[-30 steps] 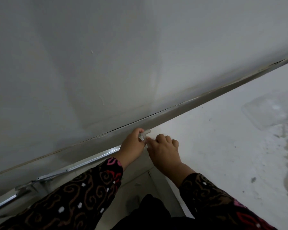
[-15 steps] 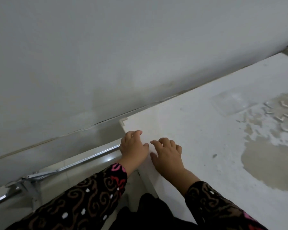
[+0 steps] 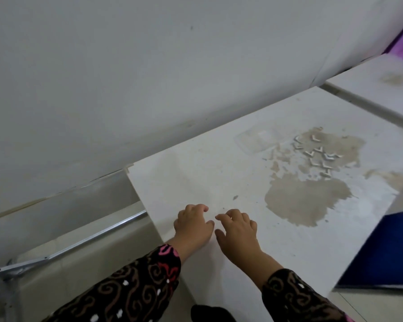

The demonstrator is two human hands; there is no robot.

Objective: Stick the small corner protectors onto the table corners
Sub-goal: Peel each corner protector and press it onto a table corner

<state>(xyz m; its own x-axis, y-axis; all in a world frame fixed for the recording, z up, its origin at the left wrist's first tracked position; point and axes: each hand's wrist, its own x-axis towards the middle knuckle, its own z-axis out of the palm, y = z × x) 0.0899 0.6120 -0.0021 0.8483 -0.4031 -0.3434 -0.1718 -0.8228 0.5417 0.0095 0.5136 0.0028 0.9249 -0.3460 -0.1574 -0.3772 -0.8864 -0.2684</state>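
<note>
view: head camera, looking down over a white table that stands against a pale wall (image 3: pixel 149 66).
table (image 3: pixel 196 180): white and dusty top; its left edge runs from the lower middle of the picture up to the far left corner.
left hand (image 3: pixel 192 225): it rests on the table top, just inside the left edge. The fingers are loosely bent with the tips on the surface, and it holds nothing.
right hand (image 3: pixel 239 231): it rests on the table top just beside the left hand, with a narrow gap between them. The fingers are relaxed and a little bent, and it is empty too.
corner protectors (image 3: pixel 316 156): small pale L-shaped pieces, lying loose in a scattered group on the far right part of the table top, well apart from both hands.
far left corner (image 3: pixel 127 169): a small pale piece sits at the tip; it is too small to tell whether it is a protector.
clear packet (image 3: pixel 256 139): flat and transparent, on the table just left of the loose protectors.
brown stain (image 3: pixel 305 201): a large worn patch on the top, between the hands and the protectors, reaching under some of them.
blue board (image 3: pixel 382 252): a dark blue flat thing at the right edge; I cannot tell what it is.
metal rail (image 3: pixel 91 235): low at the left of the table, near the foot of the wall.
second table (image 3: pixel 370 89): white, beyond the far right end of the first one.
sleeves (image 3: pixel 130 291): dark cloth with a brown, pink and white pattern, on both forearms.
</note>
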